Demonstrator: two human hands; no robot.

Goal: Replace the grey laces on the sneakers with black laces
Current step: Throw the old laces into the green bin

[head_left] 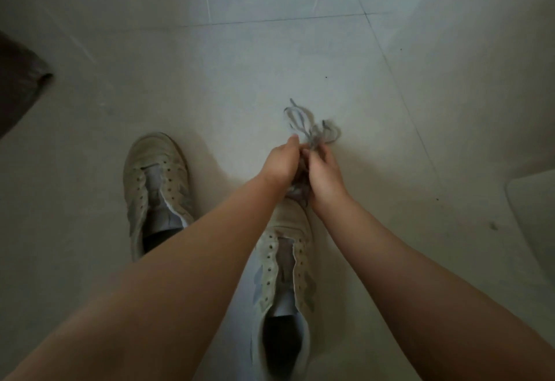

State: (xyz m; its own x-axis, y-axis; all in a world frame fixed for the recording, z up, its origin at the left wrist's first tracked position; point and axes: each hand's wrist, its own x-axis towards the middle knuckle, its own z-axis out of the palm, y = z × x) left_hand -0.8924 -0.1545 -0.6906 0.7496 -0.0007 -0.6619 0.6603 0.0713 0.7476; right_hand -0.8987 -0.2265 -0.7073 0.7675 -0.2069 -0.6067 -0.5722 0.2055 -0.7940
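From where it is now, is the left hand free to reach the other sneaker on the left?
Probably not right away: the left hand and right hand both grip the grey laces. Once it lets go, bare floor leaves the way to the left sneaker open.

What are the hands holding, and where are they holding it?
Both hands, left and right, hold the grey laces above the right sneaker's toe. The grip is on the bunch's near end; its loops stick out beyond the fingers.
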